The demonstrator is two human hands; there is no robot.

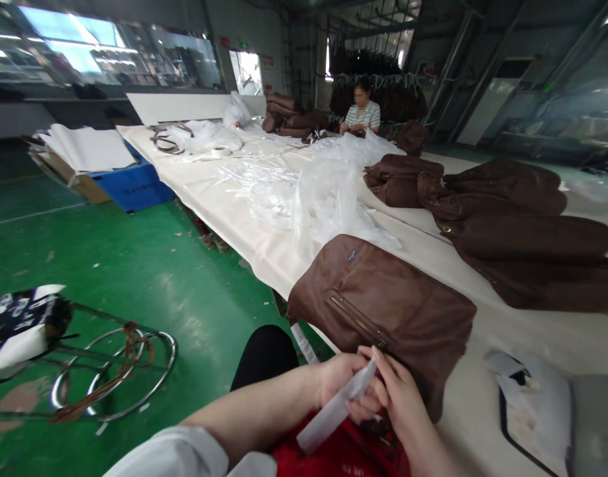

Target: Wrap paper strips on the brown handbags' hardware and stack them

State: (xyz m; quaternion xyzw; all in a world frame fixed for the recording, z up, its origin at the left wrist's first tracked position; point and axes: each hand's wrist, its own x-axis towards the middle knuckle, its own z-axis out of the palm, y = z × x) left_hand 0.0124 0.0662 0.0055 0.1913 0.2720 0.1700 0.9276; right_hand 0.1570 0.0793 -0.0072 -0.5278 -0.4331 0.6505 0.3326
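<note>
A brown bag (398, 285) with a zipped pocket and a small label lies at the table edge in front of me. Just over its near side my hands come together around a translucent white strip (328, 414). Fingertips of my right hand (401, 384) pinch the strip's upper end. My left hand (341, 381) is closed with curled fingers against the strip, its palm partly hidden. The strip's lower end hangs free over red cloth on my lap. Another white strip (304, 343) hangs by the bag's left corner.
Several brown bags (532, 245) lie to the right. Clear plastic wrapping (328, 199) is heaped beyond my bag. A tray-like thing with plastic (535, 404) sits at near right. Metal-ringed stool (115, 371) and blue box (135, 182) stand left. A person (362, 116) sits across the table.
</note>
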